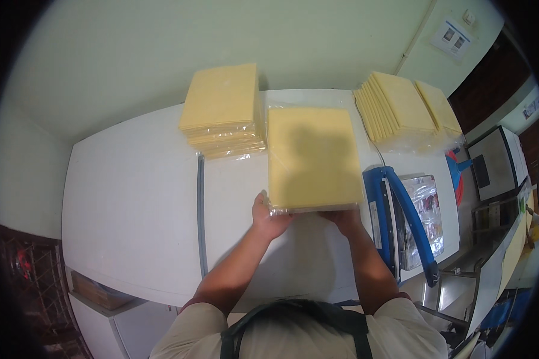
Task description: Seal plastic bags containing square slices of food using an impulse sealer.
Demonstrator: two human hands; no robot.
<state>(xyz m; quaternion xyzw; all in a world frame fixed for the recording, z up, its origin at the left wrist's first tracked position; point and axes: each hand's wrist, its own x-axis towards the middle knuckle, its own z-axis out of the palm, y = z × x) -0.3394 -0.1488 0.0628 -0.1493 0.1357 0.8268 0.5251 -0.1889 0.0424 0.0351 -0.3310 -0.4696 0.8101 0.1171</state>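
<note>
Small workroom or workshop, packing type by the look; exact trade can't tell. Evidence: big white worktable (132, 209), yellow goods in clear plastic in quantity: left stack (218, 99) at the far edge, right stack (404, 105) at the far right corner, plus a held bundle (314, 158) of the same. Blue long-armed bench tool (413, 221) by the right edge, sealer or cutter, unclear. Beyond that edge, metal frame (466, 274), ladder or rack. White cabinet (141, 332) under near left corner. Plain pale green wall (161, 54) behind far edge.
</note>
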